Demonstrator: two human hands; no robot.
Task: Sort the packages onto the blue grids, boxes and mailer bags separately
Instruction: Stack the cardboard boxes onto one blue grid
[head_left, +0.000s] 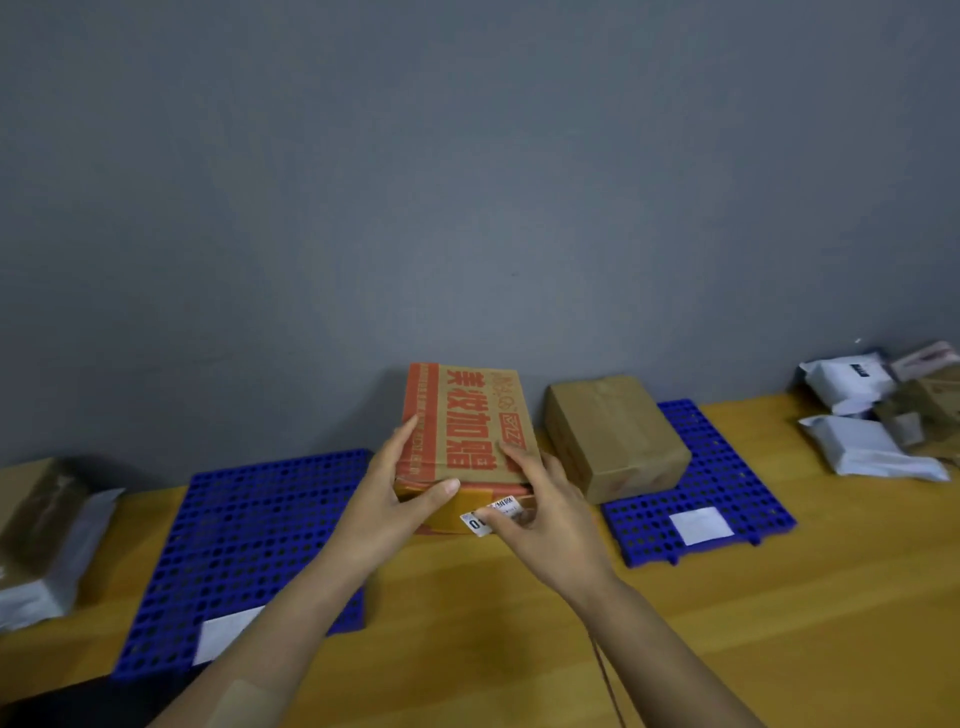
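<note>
– Hands?
– Left hand (400, 499) and right hand (545, 509) pinch the printed box (467, 415), thumbs on its near end, between left grid (249, 530) and right grid (727, 499).
– Next?
– Likely: set it on the right grid, beside the brown box (613, 436).

Parcel-sorting bench: wooden table (779, 597), blue grids (249, 519), piled mailer bags (872, 452).

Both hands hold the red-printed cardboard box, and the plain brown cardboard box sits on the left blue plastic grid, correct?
Not quite: the head view shows the plain brown cardboard box on the right blue plastic grid. The left hand and right hand do hold the red-printed cardboard box.
</note>
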